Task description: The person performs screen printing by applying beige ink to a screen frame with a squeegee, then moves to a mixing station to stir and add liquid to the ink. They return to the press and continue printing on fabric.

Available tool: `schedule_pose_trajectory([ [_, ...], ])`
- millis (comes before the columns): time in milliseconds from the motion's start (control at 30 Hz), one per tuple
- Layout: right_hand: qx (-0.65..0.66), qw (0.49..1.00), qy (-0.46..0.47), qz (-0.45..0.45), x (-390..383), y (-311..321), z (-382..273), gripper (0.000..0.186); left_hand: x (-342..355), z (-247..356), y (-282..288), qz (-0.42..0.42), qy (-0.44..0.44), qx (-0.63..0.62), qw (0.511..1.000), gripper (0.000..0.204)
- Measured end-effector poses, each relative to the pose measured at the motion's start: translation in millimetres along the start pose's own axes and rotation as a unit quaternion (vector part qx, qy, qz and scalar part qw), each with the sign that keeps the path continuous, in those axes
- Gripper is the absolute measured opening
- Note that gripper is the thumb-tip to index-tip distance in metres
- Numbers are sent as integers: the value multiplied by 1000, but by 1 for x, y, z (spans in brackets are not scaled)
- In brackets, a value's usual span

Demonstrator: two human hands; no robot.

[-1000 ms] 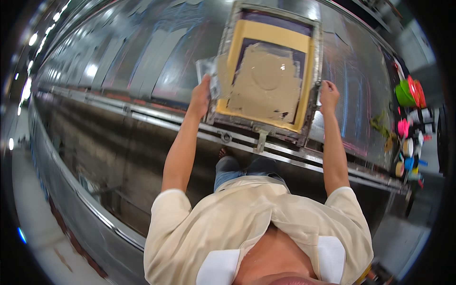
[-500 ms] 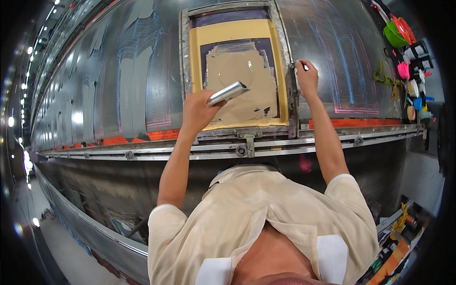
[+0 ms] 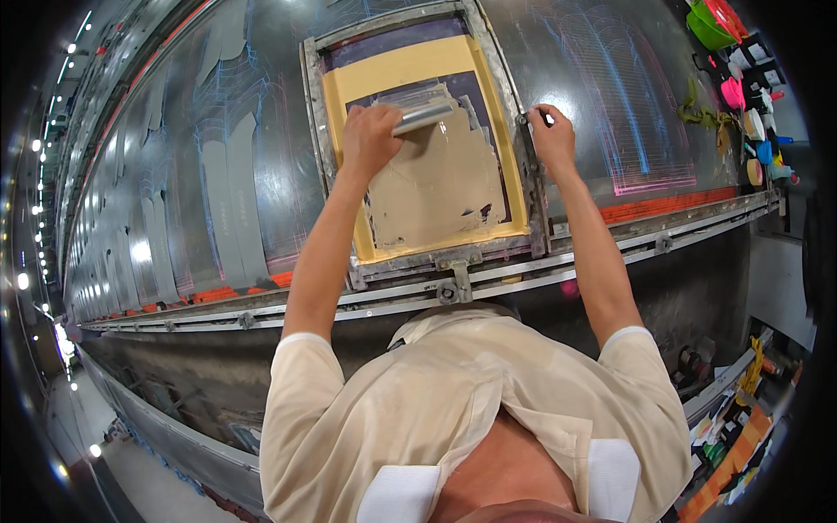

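Note:
A screen printing frame point(image 3: 514, 187) with a grey metal rim lies on the long table ahead of me. Yellow tape point(image 3: 397, 71) borders its dark mesh. Thick beige ink point(image 3: 432, 196) covers much of the mesh, with dark patches low on the right. My left hand point(image 3: 373, 138) is closed around one end of a silvery squeegee point(image 3: 425, 117), which spans the far part of the ink; whether its lower edge touches the mesh is hidden. Beside the frame's right rim, my right hand point(image 3: 554, 138) has curled fingers close to a dark fitting; what they grip, if anything, I cannot make out.
Grey printed strips point(image 3: 228, 192) and blue and pink line patterns point(image 3: 641, 122) mark the table on both sides. A metal rail point(image 3: 558, 266) runs along the near edge. A green bowl point(image 3: 711, 28), tape rolls point(image 3: 755, 172) and small containers crowd the right end.
My left hand has carried the squeegee farther away over the ink and turned it more level. My right hand stays by the right rim. The whole view has tilted slightly.

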State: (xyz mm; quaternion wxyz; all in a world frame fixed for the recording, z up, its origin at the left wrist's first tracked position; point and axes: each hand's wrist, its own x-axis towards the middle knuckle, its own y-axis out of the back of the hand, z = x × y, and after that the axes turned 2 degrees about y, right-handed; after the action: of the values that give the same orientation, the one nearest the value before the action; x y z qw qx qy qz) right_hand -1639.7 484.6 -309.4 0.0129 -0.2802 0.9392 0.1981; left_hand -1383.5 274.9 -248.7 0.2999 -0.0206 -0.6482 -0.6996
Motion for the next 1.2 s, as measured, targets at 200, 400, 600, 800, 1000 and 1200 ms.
schedule_pose_trajectory([
  [200,12,1000,-11,6,5,2,1,21,-85,81,21,-10,-16,16,1000,25],
  [400,9,1000,-8,-8,13,5,9,25,-65,77,52,-156,30,-107,981,22],
  [600,-44,997,-16,-56,12,4,3,23,15,6,20,-147,50,-106,982,22],
  [800,-152,934,310,-87,56,-14,-46,39,61,-41,-1,-198,147,-153,957,22],
  [1000,-258,830,259,-421,90,-107,-144,34,87,-70,-11,-236,157,-147,948,24],
  [1200,-258,825,302,-402,84,-127,-127,21,80,-65,-16,-199,138,-150,959,22],
])
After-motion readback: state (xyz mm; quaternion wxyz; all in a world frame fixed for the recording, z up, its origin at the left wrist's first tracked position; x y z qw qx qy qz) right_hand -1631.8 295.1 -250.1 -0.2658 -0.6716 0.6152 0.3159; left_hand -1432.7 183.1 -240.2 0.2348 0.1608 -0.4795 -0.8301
